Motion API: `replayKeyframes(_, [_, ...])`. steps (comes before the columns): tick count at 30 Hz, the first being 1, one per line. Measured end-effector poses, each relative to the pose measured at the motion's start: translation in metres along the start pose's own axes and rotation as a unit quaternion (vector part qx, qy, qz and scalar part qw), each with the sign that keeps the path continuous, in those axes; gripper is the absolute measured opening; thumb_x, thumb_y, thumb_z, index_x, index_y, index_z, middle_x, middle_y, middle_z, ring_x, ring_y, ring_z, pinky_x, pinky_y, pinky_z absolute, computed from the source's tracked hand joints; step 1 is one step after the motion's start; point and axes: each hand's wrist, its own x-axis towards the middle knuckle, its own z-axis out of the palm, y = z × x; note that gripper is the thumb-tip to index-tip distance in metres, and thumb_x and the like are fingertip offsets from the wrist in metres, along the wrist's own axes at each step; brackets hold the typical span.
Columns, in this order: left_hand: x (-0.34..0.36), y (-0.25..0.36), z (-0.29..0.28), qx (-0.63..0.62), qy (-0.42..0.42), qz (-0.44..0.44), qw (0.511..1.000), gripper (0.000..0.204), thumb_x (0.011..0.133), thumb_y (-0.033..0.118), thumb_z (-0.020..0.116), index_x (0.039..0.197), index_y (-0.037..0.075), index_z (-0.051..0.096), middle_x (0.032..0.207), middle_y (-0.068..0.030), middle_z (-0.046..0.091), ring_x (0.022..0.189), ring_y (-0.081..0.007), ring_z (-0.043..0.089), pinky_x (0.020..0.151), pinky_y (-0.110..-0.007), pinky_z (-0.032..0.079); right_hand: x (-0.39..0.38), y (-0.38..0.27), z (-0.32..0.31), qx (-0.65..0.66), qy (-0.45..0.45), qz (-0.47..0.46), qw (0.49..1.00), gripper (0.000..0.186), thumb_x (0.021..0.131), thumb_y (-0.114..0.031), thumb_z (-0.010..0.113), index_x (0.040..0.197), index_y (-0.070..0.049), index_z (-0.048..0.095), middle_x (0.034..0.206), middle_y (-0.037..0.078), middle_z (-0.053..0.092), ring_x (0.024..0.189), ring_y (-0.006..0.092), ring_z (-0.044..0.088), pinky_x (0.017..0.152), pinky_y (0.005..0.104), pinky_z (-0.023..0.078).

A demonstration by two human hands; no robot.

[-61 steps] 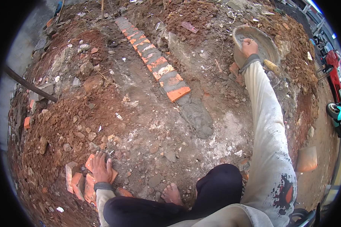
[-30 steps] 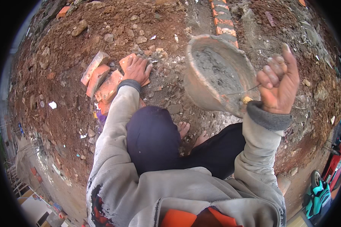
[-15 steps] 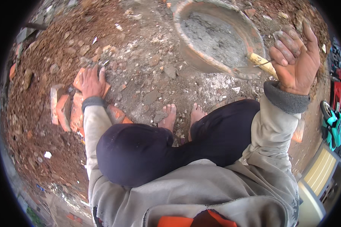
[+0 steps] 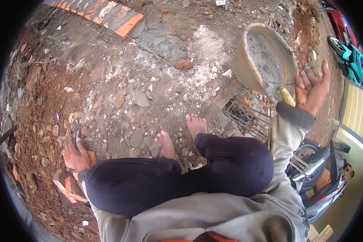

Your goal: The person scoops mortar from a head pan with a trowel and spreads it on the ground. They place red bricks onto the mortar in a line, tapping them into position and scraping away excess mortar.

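My left hand (image 4: pixel 76 156) lies over an orange brick (image 4: pixel 92 156), its fingers and thumb spread apart. Several more bricks (image 4: pixel 69 188) lean together just below that hand, beside my left knee. On the right, my right hand (image 4: pixel 313 89) is closed with its thumb stretched out. Its curled fingers hook a thin wire handle (image 4: pixel 284 84) of a round, mud-coloured tub (image 4: pixel 242 66). The tub is tilted and holds wet grey mortar (image 4: pixel 266 52). A pale yellow tool handle (image 4: pixel 287 97) sticks out over the rim near my right wrist; its other end is hidden.
A row of bricks set in mortar (image 4: pixel 105 16) runs along the far left, with a spread mortar bed (image 4: pixel 157 40) beyond its end. Steel bars (image 4: pixel 250 117) lie in a hole beside my right foot. Motorbikes (image 4: pixel 353 60) stand to the right. Rubble covers the ground.
My view has swung to the right, bringing in the brick row, steel bars and another motorbike. The tub has tilted more steeply. My feet have shifted; my left hand stays at the bricks.
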Motion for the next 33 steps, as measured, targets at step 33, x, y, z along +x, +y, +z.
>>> replayKeyframes(33, [0.121, 0.533, 0.166, -0.602, -0.433, 0.054, 0.669, 0.044, 0.08, 0.023, 0.069, 0.117, -0.001, 0.062, 0.088, -0.0156, 0.071, 0.08, -0.0231, 0.07, 0.07, -0.033, 0.058, 0.055, 0.074, -0.079, 0.078, 0.129, 0.035, 0.988, 0.029, 0.093, -0.029, 0.063, 0.076, -0.016, 0.044, 0.054, -0.007, 0.031, 0.039, 0.0044, 0.026, 0.033, 0.0216, 0.021])
